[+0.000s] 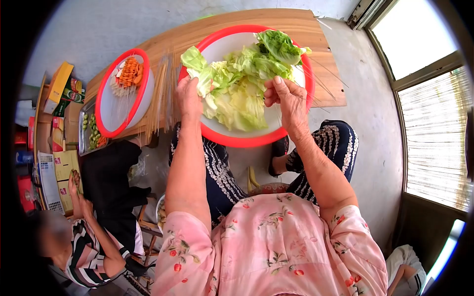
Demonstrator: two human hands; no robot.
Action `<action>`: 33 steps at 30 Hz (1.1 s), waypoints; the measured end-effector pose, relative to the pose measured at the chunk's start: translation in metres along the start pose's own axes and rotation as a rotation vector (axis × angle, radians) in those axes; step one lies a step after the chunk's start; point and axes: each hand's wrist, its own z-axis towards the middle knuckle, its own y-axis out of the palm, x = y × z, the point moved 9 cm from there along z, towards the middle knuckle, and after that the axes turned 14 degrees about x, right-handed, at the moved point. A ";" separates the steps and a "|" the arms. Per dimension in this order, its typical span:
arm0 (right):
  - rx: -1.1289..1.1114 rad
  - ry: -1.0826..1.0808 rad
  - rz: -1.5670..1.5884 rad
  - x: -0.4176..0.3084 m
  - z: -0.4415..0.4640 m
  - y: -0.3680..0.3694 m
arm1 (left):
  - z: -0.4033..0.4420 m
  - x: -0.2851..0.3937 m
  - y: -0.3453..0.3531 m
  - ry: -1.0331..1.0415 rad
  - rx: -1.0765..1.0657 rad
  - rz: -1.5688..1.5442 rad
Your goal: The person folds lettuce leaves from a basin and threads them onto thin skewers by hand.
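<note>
Leafy green lettuce point(237, 103) fills much of a white basin with a red rim point(247, 141) in front of me. At the basin's left side, my left hand point(190, 96) is closed on a pale green lettuce leaf point(194, 60). My right hand point(286, 96) is over the basin's right side, thumb and fingers pinched together; what they hold, if anything, is too small to make out. Darker green leaves point(279, 47) lie at the basin's far right edge. Thin skewers point(164, 93) lie on the wooden table point(276, 17) left of the basin.
A smaller red-rimmed basin point(105, 118) with orange pieces and skewers stands on the left, beside a metal tray point(82, 129) of cut vegetables. Another person point(96, 246) sits at the lower left near stacked boxes point(66, 172). Part of a person point(406, 266) shows at the lower right.
</note>
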 end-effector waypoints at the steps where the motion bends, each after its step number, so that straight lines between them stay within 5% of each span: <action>1: -0.003 -0.007 -0.003 -0.001 -0.002 0.001 | -0.006 0.002 0.004 -0.045 -0.030 -0.037; 8: -0.044 -0.089 -0.100 -0.005 -0.021 0.001 | -0.026 0.005 0.009 -0.145 -0.092 -0.279; 14: -0.052 -0.085 -0.160 0.002 -0.027 -0.005 | -0.040 0.017 0.002 -0.083 -0.087 -0.169; 17: -0.067 -0.055 -0.176 0.001 -0.029 -0.001 | -0.036 0.022 -0.002 -0.019 -0.019 -0.065; 23: -0.038 -0.054 -0.133 0.012 -0.017 0.005 | -0.004 0.042 -0.006 0.567 0.157 0.570; 33: -0.085 -0.027 -0.063 0.024 -0.002 0.027 | -0.019 0.052 0.016 0.727 0.208 0.985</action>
